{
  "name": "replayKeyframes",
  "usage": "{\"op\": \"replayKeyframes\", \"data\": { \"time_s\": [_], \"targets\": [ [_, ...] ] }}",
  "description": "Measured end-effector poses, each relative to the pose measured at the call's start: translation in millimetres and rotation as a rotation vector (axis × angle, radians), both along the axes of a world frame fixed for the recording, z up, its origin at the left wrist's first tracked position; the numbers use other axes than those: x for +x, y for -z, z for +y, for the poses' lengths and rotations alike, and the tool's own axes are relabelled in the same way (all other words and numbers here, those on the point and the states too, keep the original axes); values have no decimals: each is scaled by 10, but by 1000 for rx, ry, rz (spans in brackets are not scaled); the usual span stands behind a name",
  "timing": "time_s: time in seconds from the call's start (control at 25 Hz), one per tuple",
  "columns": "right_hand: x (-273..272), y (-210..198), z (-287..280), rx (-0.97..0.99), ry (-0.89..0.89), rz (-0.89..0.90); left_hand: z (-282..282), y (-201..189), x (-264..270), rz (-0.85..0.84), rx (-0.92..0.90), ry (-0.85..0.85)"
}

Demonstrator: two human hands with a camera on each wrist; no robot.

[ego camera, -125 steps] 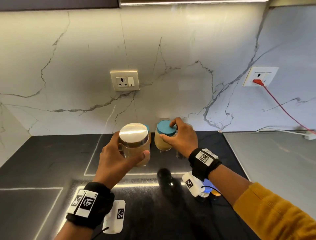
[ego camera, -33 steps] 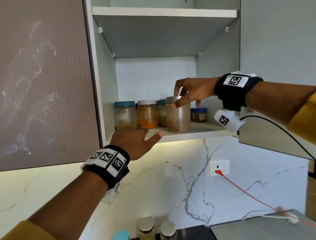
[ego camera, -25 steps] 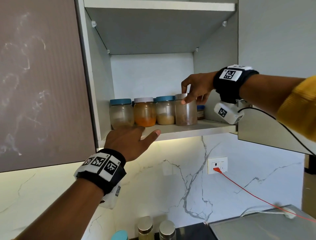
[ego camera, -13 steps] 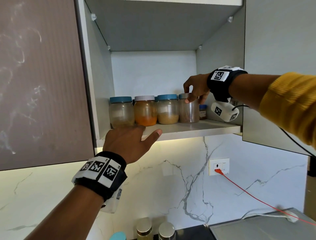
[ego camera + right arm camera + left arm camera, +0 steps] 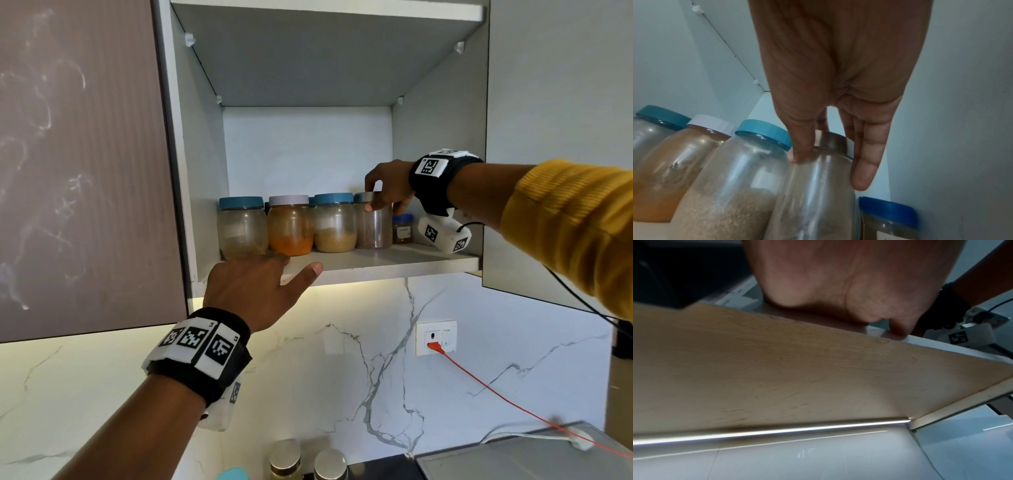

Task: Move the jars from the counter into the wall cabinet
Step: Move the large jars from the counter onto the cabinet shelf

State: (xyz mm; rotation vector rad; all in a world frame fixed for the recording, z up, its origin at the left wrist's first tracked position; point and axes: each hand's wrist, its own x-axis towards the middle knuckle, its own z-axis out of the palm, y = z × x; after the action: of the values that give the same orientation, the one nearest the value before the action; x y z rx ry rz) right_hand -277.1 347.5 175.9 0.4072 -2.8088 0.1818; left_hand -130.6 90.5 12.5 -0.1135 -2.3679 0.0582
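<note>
In the head view the open wall cabinet's lower shelf (image 5: 394,263) carries a row of jars: a blue-lid jar (image 5: 241,228), a white-lid jar of orange powder (image 5: 290,228), another blue-lid jar (image 5: 334,224), a steel-lid jar (image 5: 373,229) and a small blue-lid jar (image 5: 402,230). My right hand (image 5: 382,205) grips the steel-lid jar (image 5: 818,186) at its lid, thumb (image 5: 799,151) on the left, fingers (image 5: 865,162) on the right. My left hand (image 5: 298,265) rests flat on the shelf's front edge (image 5: 931,345), holding nothing. Two steel-lid jars (image 5: 285,457) (image 5: 330,463) and a teal lid (image 5: 233,474) stand on the counter below.
The cabinet's open door (image 5: 548,102) hangs at the right; a closed brown door (image 5: 85,171) is on the left. An upper shelf (image 5: 325,10) spans above. A red cable (image 5: 496,394) runs from the wall socket (image 5: 435,337) over a steel surface (image 5: 513,459).
Both hands lifted jars from the counter to the cabinet. Over the last second my right hand has slid the steel-lid jar deeper, beside the blue-lid jar. My left hand stays on the shelf edge.
</note>
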Motion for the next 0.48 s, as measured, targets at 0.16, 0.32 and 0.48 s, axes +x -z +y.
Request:
{"op": "replayKeyframes", "data": {
  "time_s": [0.16, 0.32, 0.48],
  "targets": [
    [218, -71, 15, -89, -29, 116, -13, 3, 3, -5, 7, 0],
    [669, -79, -42, -17, -116, 331, 20, 9, 35, -14, 9, -8],
    [1207, 167, -197, -80, -261, 472, 32, -45, 53, -80, 47, -16]
  ]
}}
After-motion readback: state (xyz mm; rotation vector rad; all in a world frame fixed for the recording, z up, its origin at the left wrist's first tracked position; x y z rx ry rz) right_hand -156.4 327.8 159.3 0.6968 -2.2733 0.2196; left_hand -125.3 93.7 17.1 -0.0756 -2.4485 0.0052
